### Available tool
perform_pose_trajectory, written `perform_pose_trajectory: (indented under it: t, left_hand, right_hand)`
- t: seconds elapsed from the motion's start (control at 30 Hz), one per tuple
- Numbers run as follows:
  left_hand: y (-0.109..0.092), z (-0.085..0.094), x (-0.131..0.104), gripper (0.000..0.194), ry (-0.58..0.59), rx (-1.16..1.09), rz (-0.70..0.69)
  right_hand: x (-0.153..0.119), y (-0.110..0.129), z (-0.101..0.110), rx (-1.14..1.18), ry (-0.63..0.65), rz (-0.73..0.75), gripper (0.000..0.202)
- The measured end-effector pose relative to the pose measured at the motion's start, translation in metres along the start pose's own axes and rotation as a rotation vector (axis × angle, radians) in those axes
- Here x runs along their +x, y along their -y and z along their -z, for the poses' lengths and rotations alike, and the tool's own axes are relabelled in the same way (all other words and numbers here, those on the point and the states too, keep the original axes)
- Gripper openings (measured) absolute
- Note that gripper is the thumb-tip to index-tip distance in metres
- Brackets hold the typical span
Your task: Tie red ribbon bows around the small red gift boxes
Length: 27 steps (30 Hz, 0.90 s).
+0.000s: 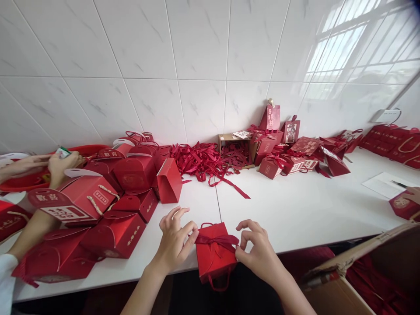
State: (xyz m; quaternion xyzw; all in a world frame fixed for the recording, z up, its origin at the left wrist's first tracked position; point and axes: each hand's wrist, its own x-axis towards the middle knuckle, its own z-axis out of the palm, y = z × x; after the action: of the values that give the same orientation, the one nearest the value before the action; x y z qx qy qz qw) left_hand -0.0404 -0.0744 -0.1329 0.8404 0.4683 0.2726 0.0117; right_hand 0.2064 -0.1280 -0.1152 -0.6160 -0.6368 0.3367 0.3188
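Right in front of me a small red gift box (210,258) lies at the table's near edge, a thin cord handle at its lower end. Across its upper part runs a dark red ribbon (216,240) formed into a bow. My left hand (175,238) pinches the bow's left loop between thumb and index finger, other fingers raised. At the right loop, my right hand (254,245) has thumb and index finger closed on the ribbon, the remaining fingers curled. The ribbon's short tails hang down over the front of the box.
Red handled boxes (114,232) are stacked at left, near a co-worker's hands (62,164) over a red basin (87,151). A ribbon heap (200,159) lies by the wall. Finished boxes (271,166) stand behind right. A cardboard carton (341,293) sits at lower right.
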Motion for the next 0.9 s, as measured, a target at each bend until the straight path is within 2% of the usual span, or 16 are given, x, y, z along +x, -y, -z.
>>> perform_pose_trajectory:
  t: [0.1,0.2,0.3,0.33,0.37,0.43,0.5,0.53,0.57,0.6,0.67,0.7,0.73,0.77,0.83,0.9]
  left_hand:
    - [0.0,-0.002,-0.006,0.025,-0.009,-0.182,0.089]
    - [0.001,-0.008,-0.017,0.037,0.009,-0.574,0.218]
    - [-0.001,-0.023,-0.032,0.043,0.04,-0.937,0.324]
    - [-0.003,-0.029,-0.035,0.042,0.044,-1.024,0.346]
    - [-0.006,-0.035,-0.038,0.042,0.049,-1.093,0.356]
    - [-0.013,-0.045,-0.039,0.046,0.041,-1.177,0.347]
    - [-0.02,-0.052,-0.036,0.056,-0.014,-1.206,0.336]
    - [-0.023,-0.054,-0.034,0.059,-0.064,-1.204,0.339]
    - [-0.026,-0.056,-0.031,0.062,-0.123,-1.193,0.348]
    - [-0.027,-0.057,-0.028,0.064,-0.18,-1.173,0.359]
    - [-0.026,-0.058,-0.024,0.065,-0.254,-1.114,0.382]
    - [-0.025,-0.059,-0.023,0.063,-0.268,-1.088,0.395]
    - [-0.024,-0.06,-0.022,0.062,-0.272,-1.07,0.408]
    - [-0.022,-0.06,-0.022,0.06,-0.269,-1.058,0.42]
    - [-0.021,-0.06,-0.023,0.058,-0.25,-1.047,0.43]
    - [-0.021,-0.059,-0.024,0.056,-0.217,-1.035,0.44]
  right_hand:
    - [0.003,-0.009,0.005,0.078,0.052,0.066,0.02]
    - [0.009,-0.033,0.007,0.216,0.176,0.212,0.017]
    - [0.013,-0.054,-0.003,0.256,0.313,0.283,0.105]
    - [0.013,-0.058,-0.009,0.25,0.349,0.291,0.122]
    - [0.012,-0.06,-0.015,0.252,0.372,0.295,0.127]
    - [0.008,-0.061,-0.026,0.283,0.372,0.312,0.121]
    - [0.006,-0.063,-0.031,0.307,0.326,0.322,0.113]
    - [0.006,-0.066,-0.03,0.304,0.266,0.31,0.111]
    - [0.009,-0.072,-0.028,0.286,0.149,0.273,0.11]
    - [0.012,-0.08,-0.024,0.248,-0.018,0.204,0.109]
    - [0.022,-0.098,-0.017,0.097,-0.506,-0.036,0.109]
    - [0.027,-0.108,-0.015,-0.038,-0.688,-0.167,0.108]
    - [0.032,-0.116,-0.014,-0.181,-0.767,-0.249,0.104]
    - [0.035,-0.122,-0.015,-0.322,-0.751,-0.281,0.094]
    - [0.038,-0.128,-0.02,-0.55,-0.602,-0.276,0.071]
    - [0.037,-0.127,-0.026,-0.682,-0.485,-0.273,0.058]
